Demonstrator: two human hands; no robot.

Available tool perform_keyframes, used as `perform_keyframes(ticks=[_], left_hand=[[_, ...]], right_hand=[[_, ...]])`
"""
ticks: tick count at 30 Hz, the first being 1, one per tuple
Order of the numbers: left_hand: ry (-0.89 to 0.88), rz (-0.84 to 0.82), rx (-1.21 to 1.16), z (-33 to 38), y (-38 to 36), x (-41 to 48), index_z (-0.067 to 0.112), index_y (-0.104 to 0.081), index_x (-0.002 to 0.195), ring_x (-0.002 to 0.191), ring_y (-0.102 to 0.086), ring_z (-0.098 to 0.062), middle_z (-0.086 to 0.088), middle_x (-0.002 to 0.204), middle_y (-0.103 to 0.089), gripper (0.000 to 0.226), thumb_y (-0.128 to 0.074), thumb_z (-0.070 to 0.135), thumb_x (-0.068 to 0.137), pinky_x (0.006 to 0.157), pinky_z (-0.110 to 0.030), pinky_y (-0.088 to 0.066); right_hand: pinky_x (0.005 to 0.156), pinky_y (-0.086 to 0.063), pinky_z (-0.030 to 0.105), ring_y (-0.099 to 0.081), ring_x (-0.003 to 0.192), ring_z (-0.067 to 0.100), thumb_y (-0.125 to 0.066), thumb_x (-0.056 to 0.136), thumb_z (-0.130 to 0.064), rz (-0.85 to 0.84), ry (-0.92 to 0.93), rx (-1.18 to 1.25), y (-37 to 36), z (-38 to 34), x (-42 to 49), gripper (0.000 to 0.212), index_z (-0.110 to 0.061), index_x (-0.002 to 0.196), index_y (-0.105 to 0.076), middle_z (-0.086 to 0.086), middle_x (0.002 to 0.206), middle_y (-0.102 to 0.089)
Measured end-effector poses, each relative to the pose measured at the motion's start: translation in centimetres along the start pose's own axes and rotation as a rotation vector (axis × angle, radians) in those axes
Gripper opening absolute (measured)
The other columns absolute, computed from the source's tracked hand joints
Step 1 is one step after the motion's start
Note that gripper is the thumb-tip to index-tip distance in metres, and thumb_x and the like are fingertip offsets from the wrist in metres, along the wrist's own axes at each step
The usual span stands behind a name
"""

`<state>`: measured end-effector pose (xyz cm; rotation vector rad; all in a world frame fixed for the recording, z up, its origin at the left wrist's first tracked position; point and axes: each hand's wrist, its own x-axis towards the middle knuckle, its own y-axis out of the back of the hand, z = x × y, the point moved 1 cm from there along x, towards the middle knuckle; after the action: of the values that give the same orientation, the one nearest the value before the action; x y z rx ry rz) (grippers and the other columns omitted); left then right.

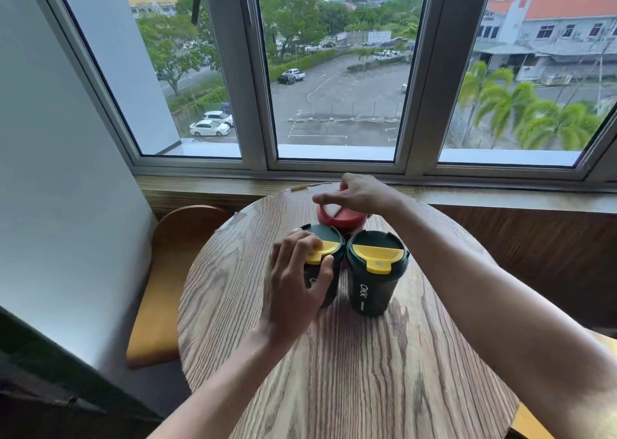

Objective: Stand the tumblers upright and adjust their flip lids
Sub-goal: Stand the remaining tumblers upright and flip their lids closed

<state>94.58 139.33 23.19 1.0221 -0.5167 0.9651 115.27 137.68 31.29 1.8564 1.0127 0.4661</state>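
Three tumblers stand upright close together on the round wooden table (350,365). The left dark green tumbler (329,244) has a yellow flip lid, and my left hand (293,285) wraps around its side with the thumb on the yellow lid. The right dark green tumbler (375,271) stands free, its yellow flip lid lying flat. Behind them is a red tumbler (340,218) with a white patch on its top. My right hand (357,193) hovers over it, fingertips pinched on its red flip lid. Its body is mostly hidden.
A wooden chair with a yellow cushion (157,291) stands left of the table. A wooden window ledge (213,188) runs behind the table under a large window. A white wall (66,204) closes the left side. Another yellow seat edge (534,422) shows at bottom right.
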Motion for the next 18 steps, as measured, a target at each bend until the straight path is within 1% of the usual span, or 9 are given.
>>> perform_keyframes(ticks=[2, 3, 5, 7, 9, 10, 12, 15, 18], left_hand=[[0.000, -0.001, -0.001, 0.0, 0.0, 0.0, 0.007, -0.063, 0.105, 0.109, -0.054, -0.021, -0.004, 0.114, -0.060, 0.024, -0.062, 0.024, 0.088, 0.089, -0.036, -0.049], [-0.001, -0.001, -0.003, 0.0, 0.0, 0.0, 0.007, -0.063, 0.105, 0.109, -0.054, -0.021, -0.004, 0.114, -0.060, 0.024, -0.062, 0.024, 0.088, 0.089, -0.036, -0.049], [-0.003, -0.003, -0.004, 0.0, 0.0, 0.0, 0.007, -0.063, 0.105, 0.109, -0.054, -0.021, -0.004, 0.113, -0.060, 0.024, -0.063, 0.024, 0.087, 0.089, -0.036, -0.049], [-0.003, -0.005, -0.007, 0.0, 0.1, 0.0, 0.007, -0.063, 0.105, 0.109, -0.054, -0.021, -0.004, 0.114, -0.060, 0.024, -0.063, 0.024, 0.087, 0.089, -0.036, -0.049], [0.002, -0.005, -0.009, 0.0, 0.1, 0.0, 0.007, -0.063, 0.105, 0.109, -0.054, -0.021, -0.004, 0.114, -0.060, 0.024, -0.063, 0.024, 0.087, 0.089, -0.035, -0.048], [0.003, -0.005, -0.010, 0.0, 0.1, 0.0, 0.007, -0.063, 0.105, 0.108, -0.054, -0.021, -0.004, 0.113, -0.060, 0.024, -0.063, 0.023, 0.087, 0.089, -0.034, -0.048], [0.005, -0.001, -0.011, 0.1, 0.1, 0.0, 0.007, -0.063, 0.104, 0.108, -0.055, -0.021, -0.004, 0.113, -0.061, 0.023, -0.063, 0.023, 0.087, 0.089, -0.034, -0.048], [0.004, -0.001, -0.011, 0.2, 0.2, 0.1, 0.006, -0.064, 0.104, 0.107, -0.055, -0.021, -0.005, 0.112, -0.061, 0.024, -0.063, 0.024, 0.088, 0.089, -0.032, -0.048], [0.000, -0.007, -0.011, 0.2, 0.2, 0.1, 0.006, -0.063, 0.104, 0.107, -0.055, -0.021, -0.006, 0.112, -0.062, 0.024, -0.062, 0.024, 0.088, 0.089, -0.032, -0.048]], right_hand=[[0.056, -0.050, 0.030, -0.056, 0.093, 0.025, -0.057, 0.072, -0.078, 0.017, -0.037, 0.017, -0.1, 0.1, -0.1, 0.084, -0.010, 0.121, -0.051, 0.009, 0.109, -0.052], [0.062, -0.053, 0.033, -0.056, 0.095, 0.025, -0.057, 0.072, -0.078, 0.032, -0.031, 0.007, 0.0, 0.1, -0.1, 0.083, -0.011, 0.121, -0.052, 0.009, 0.110, -0.053], [0.080, -0.049, 0.036, -0.054, 0.105, 0.025, -0.061, 0.075, -0.071, 0.014, 0.046, 0.016, 0.2, 0.0, -0.2, 0.072, -0.018, 0.123, -0.055, 0.011, 0.123, -0.056], [0.091, -0.045, 0.035, -0.051, 0.120, 0.025, -0.068, 0.078, -0.059, -0.103, 0.151, 0.074, 0.7, -0.3, -0.6, 0.063, -0.026, 0.130, -0.056, 0.009, 0.137, -0.052], [0.096, -0.048, 0.039, -0.050, 0.124, 0.028, -0.072, 0.077, -0.054, -0.199, 0.146, 0.103, 1.1, -0.7, -0.9, 0.062, -0.031, 0.132, -0.056, 0.006, 0.141, -0.050], [0.092, -0.053, 0.043, -0.051, 0.122, 0.031, -0.074, 0.076, -0.054, -0.210, 0.106, 0.100, 1.2, -0.8, -1.0, 0.063, -0.032, 0.132, -0.055, 0.006, 0.139, -0.050], [0.073, -0.061, 0.049, -0.052, 0.112, 0.035, -0.077, 0.073, -0.054, -0.192, -0.002, 0.082, 1.4, -1.2, -1.1, 0.069, -0.031, 0.133, -0.053, 0.008, 0.129, -0.046], [0.048, -0.060, 0.045, -0.051, 0.100, 0.036, -0.078, 0.074, -0.051, -0.165, -0.095, 0.100, 1.5, -1.8, -1.6, 0.070, -0.023, 0.133, -0.051, 0.009, 0.117, -0.042], [0.048, -0.059, 0.044, -0.057, 0.090, 0.033, -0.073, 0.078, -0.053, -0.123, -0.132, 0.082, 1.4, -1.8, -2.0, 0.065, -0.017, 0.128, -0.052, 0.011, 0.110, -0.046]])
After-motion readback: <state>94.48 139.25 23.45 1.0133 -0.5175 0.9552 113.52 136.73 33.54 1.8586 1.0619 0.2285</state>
